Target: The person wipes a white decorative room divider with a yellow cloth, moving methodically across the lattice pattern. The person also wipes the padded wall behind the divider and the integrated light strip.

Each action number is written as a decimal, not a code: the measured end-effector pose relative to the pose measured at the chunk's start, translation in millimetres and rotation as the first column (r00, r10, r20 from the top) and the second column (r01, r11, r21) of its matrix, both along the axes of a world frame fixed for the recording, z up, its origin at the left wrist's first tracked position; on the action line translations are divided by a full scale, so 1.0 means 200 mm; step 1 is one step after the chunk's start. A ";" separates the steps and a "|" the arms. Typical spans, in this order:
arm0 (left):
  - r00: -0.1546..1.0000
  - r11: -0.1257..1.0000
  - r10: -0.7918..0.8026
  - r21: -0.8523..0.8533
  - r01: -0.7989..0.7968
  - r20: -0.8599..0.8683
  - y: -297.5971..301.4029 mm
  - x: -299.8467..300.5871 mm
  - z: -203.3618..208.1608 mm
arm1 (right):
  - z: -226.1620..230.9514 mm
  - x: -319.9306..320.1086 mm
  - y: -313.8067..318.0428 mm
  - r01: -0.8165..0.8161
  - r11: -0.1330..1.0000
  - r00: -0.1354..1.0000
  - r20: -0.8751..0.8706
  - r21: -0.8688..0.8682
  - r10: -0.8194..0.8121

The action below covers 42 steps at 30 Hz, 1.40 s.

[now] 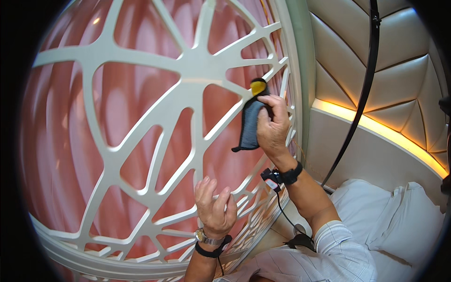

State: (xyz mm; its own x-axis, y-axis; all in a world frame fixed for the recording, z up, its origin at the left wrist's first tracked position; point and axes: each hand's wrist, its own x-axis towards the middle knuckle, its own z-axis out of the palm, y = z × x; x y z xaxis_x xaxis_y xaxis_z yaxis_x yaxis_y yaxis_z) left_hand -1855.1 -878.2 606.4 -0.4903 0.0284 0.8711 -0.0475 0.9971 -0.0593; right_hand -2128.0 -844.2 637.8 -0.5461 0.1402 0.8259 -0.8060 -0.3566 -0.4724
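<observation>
My right hand [274, 126] is closed on a grey-blue cleaning cloth [251, 124] with a black border and a yellow patch at its top. The cloth lies against the right part of a white lattice panel [197, 75], over one of its slanting bars. Lower down, my left hand [215, 209] is held palm up in front of the lattice with its fingers apart and slightly curled. It holds nothing; whether it touches a bar, I cannot tell. Pink draped fabric [141, 94] shows through the openings of the lattice.
To the right stands a padded beige wall panel [390, 51] above a lit yellow strip [390, 136]. White pillows [404, 221] lie below it. A black strap [364, 89] hangs down on that side. A cable [282, 207] runs from the device [271, 178] at my right wrist.
</observation>
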 end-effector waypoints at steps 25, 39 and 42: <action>0.899 0.849 0.400 -0.297 -0.437 -0.179 -0.18 -0.48 0.23 | -0.47 -1.04 -0.11 0.104 0.991 0.941 0.314 0.085 -0.126; 0.884 0.841 0.446 -0.274 -0.467 -0.138 -0.18 -0.50 0.20 | -0.36 -1.01 -0.22 0.232 0.961 0.958 0.138 0.153 -0.253; 0.873 0.813 0.474 -0.324 -0.484 -0.117 -0.16 -0.48 0.24 | -0.42 -0.84 -0.21 0.160 0.975 0.964 0.186 0.153 -0.188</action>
State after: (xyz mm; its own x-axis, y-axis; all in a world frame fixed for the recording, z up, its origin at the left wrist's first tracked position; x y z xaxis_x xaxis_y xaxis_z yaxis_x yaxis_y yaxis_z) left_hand -1950.4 -909.8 653.4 -0.4922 0.0867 0.8662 -0.5211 0.7677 -0.3730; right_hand -2295.9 -885.4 553.0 -0.6777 0.1423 0.7214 -0.7353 -0.1411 -0.6629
